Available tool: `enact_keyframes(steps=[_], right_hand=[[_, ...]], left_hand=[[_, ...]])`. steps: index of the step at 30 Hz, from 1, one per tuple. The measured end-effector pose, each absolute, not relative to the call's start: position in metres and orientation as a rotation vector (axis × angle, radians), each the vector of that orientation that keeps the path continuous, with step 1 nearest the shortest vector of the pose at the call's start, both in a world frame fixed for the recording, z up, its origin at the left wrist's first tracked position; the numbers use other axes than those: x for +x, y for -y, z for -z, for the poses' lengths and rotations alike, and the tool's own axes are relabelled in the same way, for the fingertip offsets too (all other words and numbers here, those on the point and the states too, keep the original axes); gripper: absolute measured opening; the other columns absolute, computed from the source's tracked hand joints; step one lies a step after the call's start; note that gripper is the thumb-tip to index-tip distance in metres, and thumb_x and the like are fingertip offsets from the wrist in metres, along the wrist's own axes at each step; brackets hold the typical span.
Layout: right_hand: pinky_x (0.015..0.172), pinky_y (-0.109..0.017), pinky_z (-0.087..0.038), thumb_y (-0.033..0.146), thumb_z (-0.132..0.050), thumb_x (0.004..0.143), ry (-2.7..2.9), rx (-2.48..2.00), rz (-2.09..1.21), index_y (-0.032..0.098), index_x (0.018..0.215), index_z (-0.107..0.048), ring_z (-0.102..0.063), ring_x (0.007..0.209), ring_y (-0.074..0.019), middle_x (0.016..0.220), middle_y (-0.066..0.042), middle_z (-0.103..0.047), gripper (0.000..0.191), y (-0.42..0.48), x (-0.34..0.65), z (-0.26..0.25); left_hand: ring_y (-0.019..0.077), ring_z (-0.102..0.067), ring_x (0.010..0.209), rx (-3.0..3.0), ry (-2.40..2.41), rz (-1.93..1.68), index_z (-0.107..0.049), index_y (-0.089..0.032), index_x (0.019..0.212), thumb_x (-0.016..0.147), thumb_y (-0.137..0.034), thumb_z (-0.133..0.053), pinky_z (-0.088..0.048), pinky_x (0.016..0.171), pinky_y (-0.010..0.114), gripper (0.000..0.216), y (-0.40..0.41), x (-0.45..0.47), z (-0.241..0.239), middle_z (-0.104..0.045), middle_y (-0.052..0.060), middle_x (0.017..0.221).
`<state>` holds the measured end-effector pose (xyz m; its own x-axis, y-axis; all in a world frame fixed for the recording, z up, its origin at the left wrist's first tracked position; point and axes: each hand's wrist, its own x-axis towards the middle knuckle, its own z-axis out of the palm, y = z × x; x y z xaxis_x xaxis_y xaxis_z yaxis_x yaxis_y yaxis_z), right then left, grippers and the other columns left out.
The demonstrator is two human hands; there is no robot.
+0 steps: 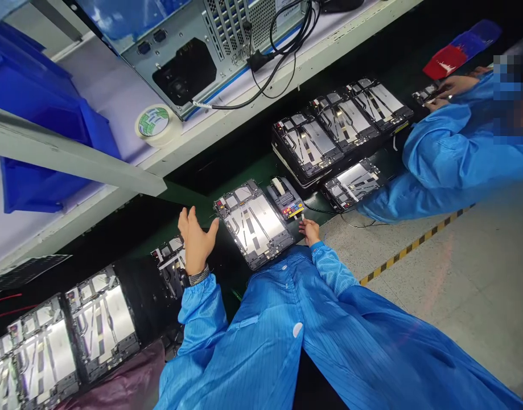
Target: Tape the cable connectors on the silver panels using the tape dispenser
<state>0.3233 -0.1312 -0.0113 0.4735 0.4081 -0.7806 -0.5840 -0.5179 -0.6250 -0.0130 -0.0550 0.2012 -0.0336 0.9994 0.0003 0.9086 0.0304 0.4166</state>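
Note:
An opened tablet (pixel 255 223) lies on the dark bench, its back off, showing metal plates and thin cables. My right hand (pixel 309 230) is at the near edge of a small tester box (pixel 284 199) with coloured keys, fingertips together by a tiny white tab (pixel 303 217). Whether the tab is held is too small to tell. My left hand (pixel 196 240) is raised with its fingers spread, holding nothing, between the opened tablet and a partly hidden device (pixel 171 265). A watch-like band (pixel 198 275) circles that wrist. Both my sleeves are blue.
Several opened tablets (pixel 101 322) lie along a black belt (pixel 145 296). A co-worker in a blue smock (pixel 453 148) handles a small board (pixel 425 95), beside more tablets (pixel 342 122). A computer case (pixel 180 51), tape roll (pixel 153 125) and blue bins (pixel 43 125) sit beyond.

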Motion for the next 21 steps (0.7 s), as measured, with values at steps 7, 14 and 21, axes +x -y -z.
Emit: enact_keyframes(steps=[7,14,21], right_hand=[[0.053,-0.02,-0.053,0.012,-0.086,0.072,-0.203,-1.712,-1.21,0.025,0.075,-0.042,-0.056,0.055,-0.0098,0.059,0.008,-0.053,0.046,0.107,0.309,0.01],[0.05,-0.022,-0.049,0.019,-0.082,0.073,-0.184,-1.804,-1.117,0.024,0.082,-0.049,-0.051,0.054,-0.0112,0.059,0.008,-0.051,0.034,0.13,0.311,-0.007],[0.081,-0.031,-0.058,0.039,-0.075,0.088,0.689,-1.564,-0.819,0.024,0.138,-0.048,-0.066,0.091,-0.0176,0.109,-0.005,-0.067,0.059,0.127,0.33,-0.108]], left_hand=[[0.0349,-0.016,0.168,2.181,-1.71,-0.386,-0.036,-0.019,0.164,0.098,-0.046,-0.065,-0.018,0.135,0.056,0.077,0.027,0.063,-0.22,-0.024,0.019,0.177],[0.0373,-0.023,0.164,2.22,-1.533,-0.188,-0.044,-0.014,0.16,0.098,-0.044,-0.061,-0.021,0.133,0.056,0.071,-0.021,0.098,-0.209,-0.034,0.021,0.173],[0.0332,-0.057,0.141,2.082,-1.458,-0.068,-0.049,-0.018,0.159,0.097,-0.047,-0.065,-0.037,0.125,0.047,0.071,-0.045,0.086,-0.207,-0.059,0.014,0.156]])
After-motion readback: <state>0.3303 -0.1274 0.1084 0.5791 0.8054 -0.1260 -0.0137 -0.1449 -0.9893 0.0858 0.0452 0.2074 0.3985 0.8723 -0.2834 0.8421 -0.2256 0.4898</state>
